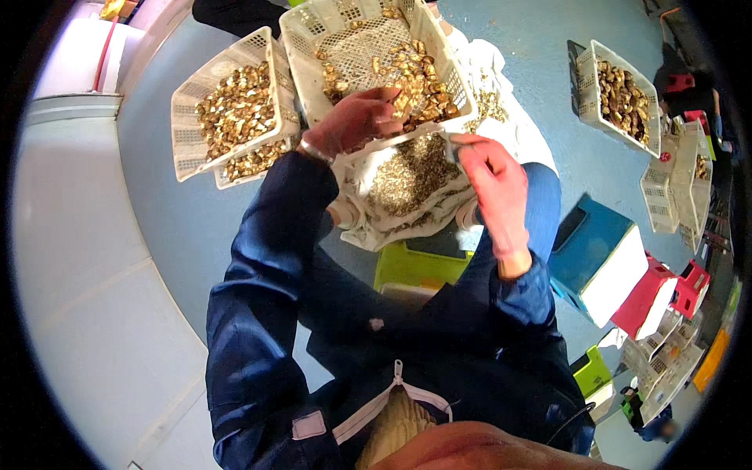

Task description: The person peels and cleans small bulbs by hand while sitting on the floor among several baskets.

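Note:
My left hand (356,121) reaches over the near edge of a large white plastic crate (296,55), fingers stretched toward small brown-and-cream pieces (427,82) that look like mushrooms. Its fingertips are slightly blurred against the pieces. To the right, my right hand (497,188) is closed, thumb and fingers pinching a small, thin, greyish blade-like thing (452,149). Most of that thing is hidden by the fingers. Below and between the hands, a whitish sheet (392,235) lies between my legs with a heap of small brown-and-pale scraps (411,176) on it.
Left of the large crate, a tilted white crate (184,133) full of similar pieces rests on another. Another filled crate (583,102) stands at far right. Blue (583,251) and red (646,294) stools are on my right; a green stool (415,266) is beneath me.

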Available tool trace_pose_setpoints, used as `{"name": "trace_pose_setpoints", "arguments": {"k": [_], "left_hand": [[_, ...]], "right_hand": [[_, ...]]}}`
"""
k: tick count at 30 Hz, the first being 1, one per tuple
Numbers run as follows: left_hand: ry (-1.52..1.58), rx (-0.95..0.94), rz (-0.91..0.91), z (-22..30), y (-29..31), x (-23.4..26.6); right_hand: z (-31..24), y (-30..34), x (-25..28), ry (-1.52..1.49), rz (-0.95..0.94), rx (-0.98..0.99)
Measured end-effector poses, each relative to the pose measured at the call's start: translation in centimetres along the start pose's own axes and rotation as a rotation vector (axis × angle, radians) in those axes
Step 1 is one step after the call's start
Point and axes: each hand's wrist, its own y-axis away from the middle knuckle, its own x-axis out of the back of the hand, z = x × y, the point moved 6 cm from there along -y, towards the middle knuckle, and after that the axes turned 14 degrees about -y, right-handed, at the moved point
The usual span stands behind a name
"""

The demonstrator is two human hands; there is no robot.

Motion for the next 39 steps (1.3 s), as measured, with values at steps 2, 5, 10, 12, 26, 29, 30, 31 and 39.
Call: {"name": "trace_pose_setpoints", "arguments": {"k": [2,5,10,12,26,29,30,31,39], "left_hand": [[0.091,-0.155,-0.171,0.7,4.3,-3.3],[-0.368,-0.432,-0.108,0.5,9.9,-5.8],[-1.651,-1.064,0.167,-0.3,14.6,-9.0],[-1.446,-1.102,0.325,-1.1,15.1,-8.7],[-0.160,-0.454,0.374,-5.2,12.8,-7.0],[-0.518,-0.534,0.590,-4.7,13.1,-6.1],[-0.620,-0.604,0.664,-4.3,13.3,-6.2],[-0.657,-0.597,0.680,-4.6,13.3,-6.3],[-0.907,-0.674,0.810,-3.9,14.5,-7.5]], "right_hand": [[-0.2,-0.3,-1.0,0.105,-0.040,0.156],[-0.5,0.3,-3.2,0.192,-0.156,0.368],[0.6,1.9,-5.4,0.281,-0.287,0.446],[1.2,2.1,-5.9,0.320,-0.365,0.515],[1.9,1.4,-7.1,0.367,-0.434,0.545],[1.6,1.4,-6.9,0.340,-0.421,0.535],[1.5,1.6,-7.0,0.360,-0.438,0.561],[1.4,1.8,-7.3,0.379,-0.455,0.586],[1.8,1.9,-7.3,0.374,-0.436,0.556]]}}
